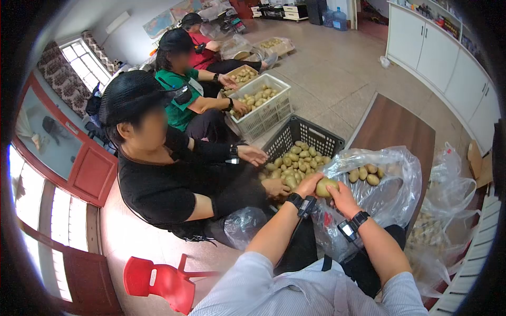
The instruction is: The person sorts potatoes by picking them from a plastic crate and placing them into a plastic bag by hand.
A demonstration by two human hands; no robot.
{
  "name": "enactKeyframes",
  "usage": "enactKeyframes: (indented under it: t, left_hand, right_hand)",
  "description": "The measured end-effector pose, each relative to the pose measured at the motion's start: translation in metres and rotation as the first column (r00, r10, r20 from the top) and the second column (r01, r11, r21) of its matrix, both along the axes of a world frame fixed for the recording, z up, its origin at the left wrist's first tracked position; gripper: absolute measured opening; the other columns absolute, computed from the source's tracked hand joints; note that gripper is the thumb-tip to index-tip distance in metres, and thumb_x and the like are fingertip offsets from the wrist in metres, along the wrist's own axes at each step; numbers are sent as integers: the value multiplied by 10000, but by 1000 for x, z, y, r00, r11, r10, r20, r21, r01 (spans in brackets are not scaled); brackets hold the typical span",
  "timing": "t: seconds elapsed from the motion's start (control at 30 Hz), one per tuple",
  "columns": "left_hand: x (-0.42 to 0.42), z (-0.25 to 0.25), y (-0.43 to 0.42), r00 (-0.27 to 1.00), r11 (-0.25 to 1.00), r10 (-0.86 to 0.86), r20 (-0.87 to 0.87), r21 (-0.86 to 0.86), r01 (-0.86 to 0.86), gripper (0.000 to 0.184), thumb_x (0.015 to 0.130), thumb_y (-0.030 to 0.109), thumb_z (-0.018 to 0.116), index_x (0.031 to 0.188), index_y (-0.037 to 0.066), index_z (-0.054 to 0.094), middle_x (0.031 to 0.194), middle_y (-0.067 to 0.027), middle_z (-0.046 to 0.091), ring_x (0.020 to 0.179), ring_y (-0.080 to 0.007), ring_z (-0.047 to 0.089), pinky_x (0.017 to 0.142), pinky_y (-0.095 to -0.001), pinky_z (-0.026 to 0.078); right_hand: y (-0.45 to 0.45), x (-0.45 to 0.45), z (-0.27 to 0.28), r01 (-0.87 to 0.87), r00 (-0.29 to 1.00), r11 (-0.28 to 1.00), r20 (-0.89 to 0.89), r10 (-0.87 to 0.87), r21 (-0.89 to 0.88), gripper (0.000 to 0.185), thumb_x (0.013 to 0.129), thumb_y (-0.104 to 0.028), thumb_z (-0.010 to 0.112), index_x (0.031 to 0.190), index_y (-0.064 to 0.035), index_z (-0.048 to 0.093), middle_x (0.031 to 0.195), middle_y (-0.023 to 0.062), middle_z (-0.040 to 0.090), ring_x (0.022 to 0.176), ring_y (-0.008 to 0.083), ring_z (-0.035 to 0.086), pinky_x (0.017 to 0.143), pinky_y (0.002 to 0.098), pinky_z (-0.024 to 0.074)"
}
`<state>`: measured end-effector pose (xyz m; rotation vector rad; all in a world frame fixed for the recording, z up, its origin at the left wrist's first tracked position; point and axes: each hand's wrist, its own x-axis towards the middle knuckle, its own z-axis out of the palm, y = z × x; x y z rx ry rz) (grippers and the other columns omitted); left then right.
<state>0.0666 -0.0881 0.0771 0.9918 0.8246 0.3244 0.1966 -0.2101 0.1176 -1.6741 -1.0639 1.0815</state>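
A yellow-green fruit [327, 188] is held between both my hands over the near edge of an open clear plastic bag [392, 203]. My left hand [310, 185] closes on its left side, and my right hand [343, 199] grips its right side. Several similar fruits [372, 179] show inside the bag, to the right of my hands. Just beyond my left hand stands a black crate [337, 143] with many such fruits. A co-worker's hand [275, 188] reaches to the crate's near side, close to my left hand.
The co-worker in black [153, 184] sits at my left; two more people sit farther back. A white crate [269, 118] of fruits stands beyond the black one. A brown board [390, 126], a red chair [163, 284] and white cabinets [437, 58] are around.
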Motion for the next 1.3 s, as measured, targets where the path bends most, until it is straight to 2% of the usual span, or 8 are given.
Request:
enactKeyframes:
  t: [0.33, 0.37, 0.43, 0.47, 0.6, 0.7, 0.93, 1.3]
  left_hand:
    - [0, 1, 0, 990, 982, -131, 54, -128, 137, 340, 902, 417, 526, 1082, 133, 579, 930, -51, 633, 765, -184, 642, 588, -376, 556]
    - [-2, -31, 9, 982, 954, -173, 80, 260, 147, 317, 904, 396, 530, 1081, 137, 577, 944, -62, 637, 760, -186, 647, 572, -359, 556]
    - [-4, -44, 11, 986, 968, -128, 104, 231, 101, 301, 901, 374, 543, 1074, 130, 576, 962, -80, 641, 744, -200, 655, 536, -323, 549]
    - [-6, -14, 7, 998, 983, -46, 41, -174, 52, 306, 896, 372, 551, 1066, 118, 577, 966, -87, 641, 734, -212, 658, 517, -304, 541]
    - [-10, 5, 2, 983, 944, 140, 117, -316, -96, 392, 899, 377, 527, 1122, 55, 532, 933, -112, 632, 689, -259, 644, 454, -272, 493]
    - [-10, 3, 8, 940, 868, 328, 98, -424, -259, 394, 905, 374, 518, 1149, 64, 513, 976, -125, 621, 689, -274, 635, 445, -277, 483]
    - [-8, 2, 7, 648, 595, 761, -40, -357, -720, 402, 915, 370, 495, 1154, 47, 510, 1072, -123, 578, 898, -287, 595, 625, -390, 542]
    - [-21, -26, 14, 524, 464, 825, -210, -277, -842, 308, 924, 188, 411, 1197, 58, 471, 1184, -135, 519, 1014, -308, 562, 755, -469, 546]
  right_hand:
    - [10, 9, -24, 28, 963, 971, 254, -89, 236, 332, 932, -283, 522, 950, 41, 594, 761, 158, 625, 640, 241, 586, 588, 356, 452]
    - [7, 11, -19, 38, 972, 980, 221, -81, 195, 333, 929, -282, 521, 927, 41, 603, 773, 172, 630, 687, 268, 597, 625, 374, 458]
    - [9, 15, -32, 32, 945, 985, 315, -85, 171, 332, 930, -285, 512, 951, 27, 623, 830, 194, 646, 761, 286, 627, 682, 365, 474]
    - [11, 16, -47, 30, 929, 968, 351, -120, 251, 326, 934, -279, 506, 968, 22, 626, 838, 199, 649, 769, 288, 632, 685, 363, 476]
    - [-5, 13, -20, 29, 978, 998, 203, -40, 55, 282, 934, -254, 504, 935, 4, 617, 808, 173, 641, 773, 265, 637, 679, 345, 483]
    - [-13, 17, -37, -65, 959, 981, 282, 11, 183, 342, 878, -301, 546, 952, 30, 588, 834, 239, 623, 807, 406, 592, 703, 445, 452]
    - [-38, 55, -68, -71, 911, 997, 406, 80, -35, 320, 818, -262, 586, 991, 4, 621, 955, 243, 627, 918, 399, 590, 799, 453, 453]
    - [-30, 117, -91, 92, 762, 978, 646, 52, -187, 384, 798, -182, 588, 1138, -13, 529, 1179, 244, 519, 1064, 385, 547, 907, 447, 447]
